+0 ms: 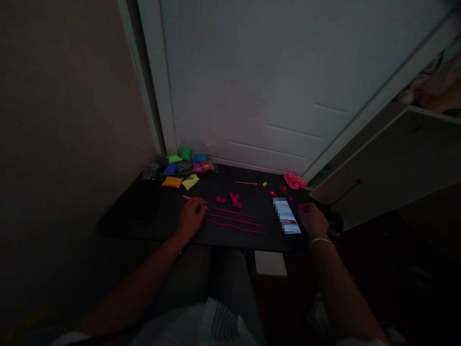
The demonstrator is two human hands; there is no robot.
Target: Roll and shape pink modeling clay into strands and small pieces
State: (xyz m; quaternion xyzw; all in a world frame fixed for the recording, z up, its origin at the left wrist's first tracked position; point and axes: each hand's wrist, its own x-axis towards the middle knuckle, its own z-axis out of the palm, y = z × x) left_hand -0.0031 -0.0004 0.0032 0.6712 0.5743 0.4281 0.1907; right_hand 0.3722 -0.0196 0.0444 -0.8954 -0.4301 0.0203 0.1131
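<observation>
My left hand [190, 217] rests on the dark table with curled fingers. They close around a thin pink modelling tool [186, 197], whose pointed end sticks out past the knuckles. Three long dark-pink clay strips [236, 220] lie side by side to the right of that hand. Just beyond them sit several small pink clay lumps [235, 200]. At the table's right side, my right hand [314, 220] pinches a small pink clay piece [300, 207] at its fingertips. A lit phone [287, 216] lies flat to the left of it.
Coloured clay packets [172, 182] cluster at the back left. A pink stick [247, 182], a yellow-green bit [264, 184] and a pink clay flower [295, 180] lie along the back. A white door panel [237, 86] rises behind the table [144, 229]. Right of it stands a cabinet [396, 158].
</observation>
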